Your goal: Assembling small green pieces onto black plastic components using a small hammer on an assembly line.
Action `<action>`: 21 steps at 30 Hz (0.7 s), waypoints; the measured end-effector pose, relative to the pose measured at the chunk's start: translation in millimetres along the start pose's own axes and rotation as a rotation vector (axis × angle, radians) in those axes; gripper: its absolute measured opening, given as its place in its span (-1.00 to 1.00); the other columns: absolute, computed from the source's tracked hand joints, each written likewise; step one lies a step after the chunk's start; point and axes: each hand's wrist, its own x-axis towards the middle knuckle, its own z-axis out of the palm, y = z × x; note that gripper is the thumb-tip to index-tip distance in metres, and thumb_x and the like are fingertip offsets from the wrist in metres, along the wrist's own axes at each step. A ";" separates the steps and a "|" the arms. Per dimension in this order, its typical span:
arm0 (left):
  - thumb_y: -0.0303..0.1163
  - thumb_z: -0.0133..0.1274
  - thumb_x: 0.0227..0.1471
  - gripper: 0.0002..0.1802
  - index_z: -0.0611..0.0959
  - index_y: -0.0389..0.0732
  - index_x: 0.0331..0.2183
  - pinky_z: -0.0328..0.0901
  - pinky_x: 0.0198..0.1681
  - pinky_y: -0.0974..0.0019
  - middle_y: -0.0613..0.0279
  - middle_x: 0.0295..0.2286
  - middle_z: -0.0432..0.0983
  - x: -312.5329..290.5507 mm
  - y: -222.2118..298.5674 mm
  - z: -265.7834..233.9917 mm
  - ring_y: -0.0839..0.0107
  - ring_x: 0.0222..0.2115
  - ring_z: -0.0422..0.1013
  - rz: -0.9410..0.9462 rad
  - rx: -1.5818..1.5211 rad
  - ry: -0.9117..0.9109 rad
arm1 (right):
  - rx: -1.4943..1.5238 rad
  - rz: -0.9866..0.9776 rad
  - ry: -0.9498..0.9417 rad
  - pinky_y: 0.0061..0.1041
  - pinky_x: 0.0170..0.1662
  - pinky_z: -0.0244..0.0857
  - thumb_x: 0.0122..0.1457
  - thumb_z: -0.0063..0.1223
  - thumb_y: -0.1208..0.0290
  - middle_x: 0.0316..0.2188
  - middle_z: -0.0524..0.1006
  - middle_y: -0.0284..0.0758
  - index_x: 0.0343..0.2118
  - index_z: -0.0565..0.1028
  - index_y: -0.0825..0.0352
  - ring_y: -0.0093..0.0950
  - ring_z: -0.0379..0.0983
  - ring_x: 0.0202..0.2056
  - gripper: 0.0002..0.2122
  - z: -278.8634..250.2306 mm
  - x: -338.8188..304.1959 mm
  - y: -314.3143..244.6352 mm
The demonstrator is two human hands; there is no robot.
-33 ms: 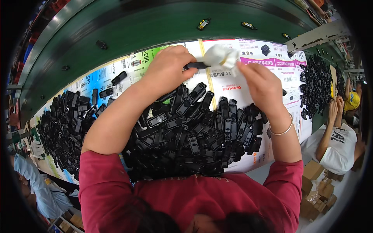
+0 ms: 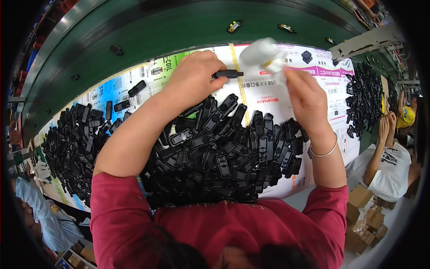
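Above the big pile, my left hand [image 2: 197, 74] pinches a small black plastic device [image 2: 230, 74] by one end, its narrow tip pointing right. My right hand [image 2: 307, 96], with a bangle at the wrist, has its fingers closed on a crumpled white cloth [image 2: 263, 56]. Motion smears the cloth, which is raised just above and to the right of the device, apart from it. A large heap of similar black plastic pieces [image 2: 224, 167] lies between my forearms, close to my body.
Printed sheets [image 2: 262, 97] cover the worktop. Beyond it runs a green conveyor belt [image 2: 179, 29] carrying a few small pieces. More black pieces pile up at left [image 2: 69, 150] and right [image 2: 369, 96]. A metal bar [image 2: 367, 42] crosses at upper right. Other people work at both sides.
My right hand and the white cloth have shifted slightly right and up, away from the black device. The device's narrow tip now shows. My left hand has barely moved.
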 end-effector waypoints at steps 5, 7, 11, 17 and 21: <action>-0.37 0.25 -0.14 -0.73 0.65 -0.21 -0.30 0.31 -0.19 0.17 0.17 -0.38 0.49 0.8 -2.6 -0.5 0.15 -0.27 0.41 0.012 0.048 0.015 | -0.017 -0.077 -0.287 -0.45 -0.36 0.38 0.05 0.07 0.64 -0.40 0.54 -0.30 -0.04 0.55 0.19 -0.35 0.47 -0.41 -0.62 5.4 -7.6 6.2; -0.38 0.24 -0.13 -0.74 0.64 -0.20 -0.30 0.31 -0.17 0.17 0.17 -0.37 0.49 4.4 -0.7 -10.5 0.16 -0.26 0.41 0.011 0.058 -0.027 | -0.021 0.051 -0.289 -0.42 -0.26 0.36 0.04 0.09 0.62 -0.39 0.54 -0.29 -0.03 0.55 0.20 -0.32 0.46 -0.34 -0.62 -4.8 -10.5 14.0; -0.35 0.20 -0.06 -0.72 0.63 -0.23 -0.25 0.34 -0.17 0.22 0.15 -0.33 0.48 2.8 -28.4 -25.7 0.19 -0.28 0.42 -0.089 0.142 0.017 | -0.116 0.141 -0.149 -0.34 0.00 0.26 0.00 0.13 0.59 -0.29 0.53 -0.27 -0.10 0.55 0.29 -0.26 0.40 -0.14 -0.67 -6.2 -16.3 22.5; -0.24 0.16 0.01 -0.62 0.61 -0.20 -0.13 0.34 -0.10 0.20 0.10 -0.20 0.52 12.6 -92.5 -71.2 0.15 -0.17 0.45 -0.485 0.377 0.059 | 0.144 -0.310 -0.386 -0.37 -0.03 0.30 -0.09 0.12 0.53 -0.22 0.52 -0.40 -0.28 0.60 0.22 -0.36 0.41 -0.10 -0.76 5.5 7.7 -24.7; -0.18 0.17 0.01 -0.61 0.62 -0.13 -0.12 0.32 -0.06 0.15 0.12 -0.16 0.51 22.4 -105.2 -62.5 0.12 -0.14 0.42 -0.376 0.587 0.182 | 0.206 -0.353 -0.527 -0.38 -0.09 0.32 -0.15 0.23 0.48 -0.25 0.51 -0.38 -0.32 0.59 0.23 -0.36 0.44 -0.16 -0.76 18.1 17.1 -30.7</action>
